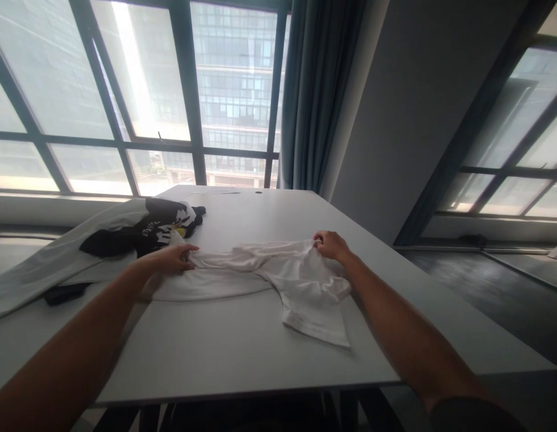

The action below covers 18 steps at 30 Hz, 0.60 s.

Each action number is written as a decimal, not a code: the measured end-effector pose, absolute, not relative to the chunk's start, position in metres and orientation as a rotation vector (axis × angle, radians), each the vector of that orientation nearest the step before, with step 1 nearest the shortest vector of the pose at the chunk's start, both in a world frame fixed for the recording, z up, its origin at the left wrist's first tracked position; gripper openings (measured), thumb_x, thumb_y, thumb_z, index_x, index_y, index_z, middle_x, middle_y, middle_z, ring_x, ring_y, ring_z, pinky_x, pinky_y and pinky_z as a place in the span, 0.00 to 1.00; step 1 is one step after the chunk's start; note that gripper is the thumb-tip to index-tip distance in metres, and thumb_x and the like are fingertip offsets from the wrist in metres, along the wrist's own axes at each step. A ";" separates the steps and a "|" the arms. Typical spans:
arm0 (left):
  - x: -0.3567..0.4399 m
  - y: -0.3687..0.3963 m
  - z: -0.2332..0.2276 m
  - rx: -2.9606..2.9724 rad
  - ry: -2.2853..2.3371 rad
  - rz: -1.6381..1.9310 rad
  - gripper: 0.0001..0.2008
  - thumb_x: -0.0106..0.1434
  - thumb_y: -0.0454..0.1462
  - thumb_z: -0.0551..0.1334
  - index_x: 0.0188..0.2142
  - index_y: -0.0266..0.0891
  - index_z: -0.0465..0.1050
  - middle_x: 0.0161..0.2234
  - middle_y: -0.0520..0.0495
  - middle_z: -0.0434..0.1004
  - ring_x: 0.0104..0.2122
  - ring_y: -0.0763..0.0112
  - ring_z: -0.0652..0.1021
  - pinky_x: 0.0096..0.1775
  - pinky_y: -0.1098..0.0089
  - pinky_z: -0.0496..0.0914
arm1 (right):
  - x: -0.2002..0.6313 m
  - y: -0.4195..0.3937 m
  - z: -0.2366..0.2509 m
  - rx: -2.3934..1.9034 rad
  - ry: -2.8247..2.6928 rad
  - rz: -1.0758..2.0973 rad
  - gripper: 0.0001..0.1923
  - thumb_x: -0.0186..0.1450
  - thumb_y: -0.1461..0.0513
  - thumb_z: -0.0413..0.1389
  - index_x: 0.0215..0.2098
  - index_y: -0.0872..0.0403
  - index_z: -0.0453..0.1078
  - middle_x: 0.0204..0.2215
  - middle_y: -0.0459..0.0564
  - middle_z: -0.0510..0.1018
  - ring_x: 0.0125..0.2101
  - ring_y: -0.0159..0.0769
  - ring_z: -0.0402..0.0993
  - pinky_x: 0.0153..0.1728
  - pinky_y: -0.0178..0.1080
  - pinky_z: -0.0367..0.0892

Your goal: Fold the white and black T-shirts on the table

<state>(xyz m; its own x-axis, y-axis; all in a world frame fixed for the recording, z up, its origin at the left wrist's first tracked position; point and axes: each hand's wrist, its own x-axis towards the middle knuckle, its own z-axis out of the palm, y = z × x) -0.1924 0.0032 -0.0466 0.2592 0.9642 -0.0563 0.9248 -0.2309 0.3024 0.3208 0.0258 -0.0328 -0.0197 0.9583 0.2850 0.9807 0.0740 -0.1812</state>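
Note:
A white short-sleeved T-shirt [300, 273] lies spread sideways on the white table, its near sleeve pointing toward me. My left hand [172, 259] pinches the shirt's far edge at the left end. At the right end, my right hand [331, 245] has its fingers closed on the cloth near the shoulder or collar; which of the two I cannot tell. Between the hands the cloth runs in loose folds. Just left of my left hand lies a black and white garment [154, 228] with printed lettering and a yellow patch, crumpled on the table.
The white table [224, 354] reaches back toward large windows [235, 78]. A small dark round spot [259, 192] marks its far end. A blue-grey curtain [312, 96] and a grey pillar [395, 108] stand behind on the right. Dark floor [476, 294] shows beyond the table's right edge.

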 end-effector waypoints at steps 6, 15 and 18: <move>-0.188 0.004 -0.048 2.288 1.801 0.144 0.46 0.45 0.54 0.68 0.62 0.39 0.67 0.64 0.35 0.65 0.62 0.48 0.68 0.59 0.60 0.64 | 0.393 0.033 -0.043 -2.325 -1.779 -0.101 0.11 0.54 0.62 0.60 0.35 0.51 0.81 0.37 0.57 0.83 0.41 0.48 0.79 0.37 0.40 0.71; -0.160 -0.011 -0.031 2.411 1.738 0.282 0.24 0.57 0.51 0.59 0.46 0.40 0.78 0.43 0.38 0.81 0.44 0.52 0.79 0.49 0.58 0.71 | 0.327 0.026 -0.033 -1.685 -2.163 -0.059 0.19 0.63 0.64 0.55 0.51 0.53 0.76 0.53 0.53 0.77 0.52 0.39 0.73 0.57 0.37 0.64; -0.148 -0.007 -0.044 2.463 1.727 0.242 0.22 0.59 0.48 0.58 0.46 0.40 0.79 0.48 0.37 0.80 0.45 0.50 0.79 0.50 0.56 0.70 | 0.303 0.022 -0.043 -1.533 -2.348 0.191 0.24 0.64 0.57 0.58 0.57 0.53 0.73 0.60 0.54 0.72 0.59 0.42 0.68 0.62 0.39 0.59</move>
<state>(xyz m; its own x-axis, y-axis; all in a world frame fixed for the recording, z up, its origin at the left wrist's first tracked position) -0.1480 -0.0073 -0.0442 0.3348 0.9404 0.0593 0.9206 -0.3398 0.1925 0.3034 0.0217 -0.0428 -0.3673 0.9086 0.1990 0.8643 0.4124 -0.2878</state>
